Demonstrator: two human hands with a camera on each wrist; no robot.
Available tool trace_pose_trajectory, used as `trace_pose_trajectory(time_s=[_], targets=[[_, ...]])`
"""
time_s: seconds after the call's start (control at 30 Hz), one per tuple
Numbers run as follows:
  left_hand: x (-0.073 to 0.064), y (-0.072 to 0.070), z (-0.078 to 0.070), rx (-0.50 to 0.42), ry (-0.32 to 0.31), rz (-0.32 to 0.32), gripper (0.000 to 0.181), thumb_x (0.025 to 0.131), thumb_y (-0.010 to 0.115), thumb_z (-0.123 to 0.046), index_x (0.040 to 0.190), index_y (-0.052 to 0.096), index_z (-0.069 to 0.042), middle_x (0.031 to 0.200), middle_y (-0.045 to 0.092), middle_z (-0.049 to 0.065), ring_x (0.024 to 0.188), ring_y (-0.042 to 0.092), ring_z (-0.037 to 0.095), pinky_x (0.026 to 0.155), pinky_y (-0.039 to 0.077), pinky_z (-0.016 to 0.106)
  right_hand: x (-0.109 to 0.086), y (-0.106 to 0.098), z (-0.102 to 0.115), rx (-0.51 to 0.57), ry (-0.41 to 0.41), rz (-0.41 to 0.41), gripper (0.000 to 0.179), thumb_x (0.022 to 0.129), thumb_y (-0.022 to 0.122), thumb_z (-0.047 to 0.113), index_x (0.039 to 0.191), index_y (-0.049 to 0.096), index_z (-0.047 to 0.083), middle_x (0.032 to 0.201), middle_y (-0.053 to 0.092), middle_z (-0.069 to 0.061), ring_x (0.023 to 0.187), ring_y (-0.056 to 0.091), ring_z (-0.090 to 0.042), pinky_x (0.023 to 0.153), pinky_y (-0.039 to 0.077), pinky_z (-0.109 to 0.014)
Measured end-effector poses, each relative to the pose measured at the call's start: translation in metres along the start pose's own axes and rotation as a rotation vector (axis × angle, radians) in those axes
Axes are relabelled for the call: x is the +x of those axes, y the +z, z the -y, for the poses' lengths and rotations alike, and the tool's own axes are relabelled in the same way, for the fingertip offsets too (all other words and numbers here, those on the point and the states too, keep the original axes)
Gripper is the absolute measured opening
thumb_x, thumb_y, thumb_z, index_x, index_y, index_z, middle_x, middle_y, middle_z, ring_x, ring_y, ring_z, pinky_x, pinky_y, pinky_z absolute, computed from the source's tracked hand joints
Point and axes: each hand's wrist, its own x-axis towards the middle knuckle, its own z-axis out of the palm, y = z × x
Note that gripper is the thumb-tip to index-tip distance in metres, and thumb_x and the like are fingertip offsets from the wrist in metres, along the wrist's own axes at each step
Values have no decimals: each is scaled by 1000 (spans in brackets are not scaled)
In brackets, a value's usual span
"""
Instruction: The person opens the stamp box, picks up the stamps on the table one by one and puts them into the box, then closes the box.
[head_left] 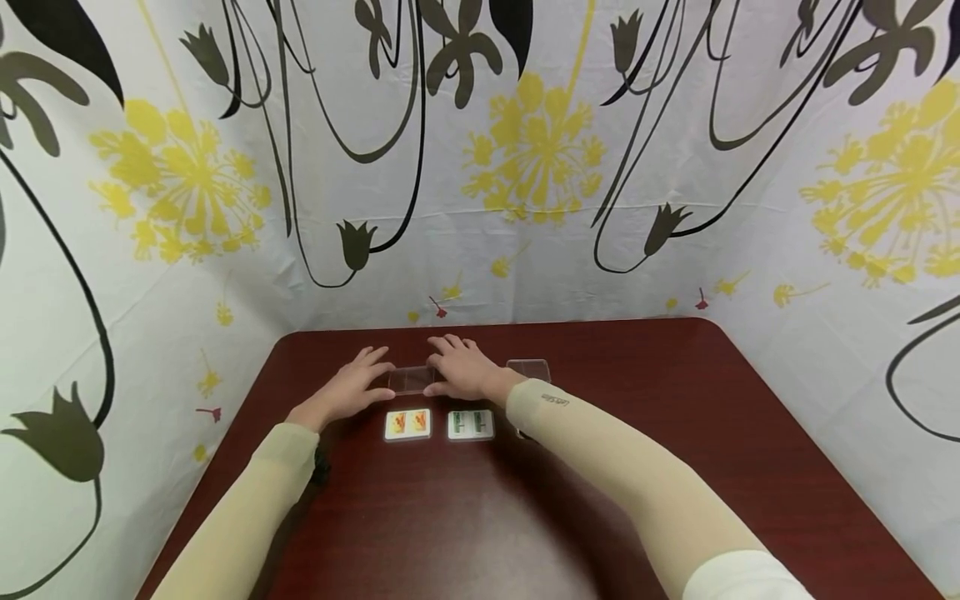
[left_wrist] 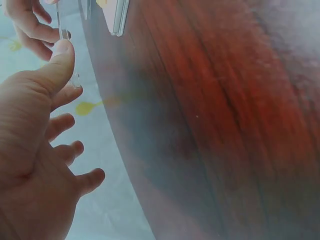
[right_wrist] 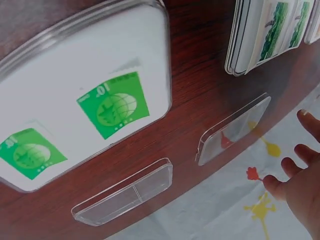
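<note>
Between both hands is a shallow clear plastic lid (head_left: 411,380). My left hand (head_left: 351,387) pinches its left end between thumb and index finger, the other fingers spread. My right hand (head_left: 461,371) holds the opposite end, its fingertips showing around the edge in the left wrist view. Nearer than the lid lies a clear case with two orange-printed stamps (head_left: 408,424). To its right is a case with green tree stamps (head_left: 471,425). A second clear lid (right_wrist: 235,130) appears in the right wrist view, hidden by my right hand in the head view.
A third clear lid (head_left: 528,370) rests beyond my right forearm. A case with green globe stamps (right_wrist: 85,105) is mostly hidden under that forearm in the head view. The dark red table (head_left: 427,517) ends at a patterned cloth (head_left: 480,250) behind.
</note>
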Motion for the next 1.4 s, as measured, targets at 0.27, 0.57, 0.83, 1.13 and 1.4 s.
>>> trace_pose_trajectory(time_s=[0.27,0.57,0.83,1.13,1.4], targets=[[-10,-5,-11,1,18,20,53,97,69,-37,139,59,-8,163,24,17,151,9,42,110,22,69,-10,-4,2,-24,-58,-29,62,92,53,71,128,66,22,162,27,-6,147,25,-31,112,29,-56],[-22,-6,-17,22,35,47,51,94,71,-41,134,62,-10,161,30,16,150,14,41,110,25,67,-22,-9,13,7,-103,-20,57,91,58,69,123,69,23,159,33,-4,146,27,-26,112,29,-54],[-31,-2,-22,3,26,81,50,92,74,-40,131,63,-10,159,33,17,149,18,40,109,27,67,-24,2,20,-27,-138,-17,59,89,61,69,121,72,21,157,37,-4,145,29,-27,112,29,-54],[-41,8,-22,-15,30,97,47,92,75,-39,128,64,-11,157,35,18,149,19,42,109,27,67,-27,10,27,-53,-149,0,59,87,59,72,117,73,23,154,41,-4,144,32,-26,112,31,-54],[-42,15,-21,14,57,86,45,91,75,-39,125,65,-11,155,38,19,146,27,41,106,33,64,-28,13,31,-63,-146,3,56,87,61,72,113,73,24,152,43,-3,142,34,-25,112,30,-55]])
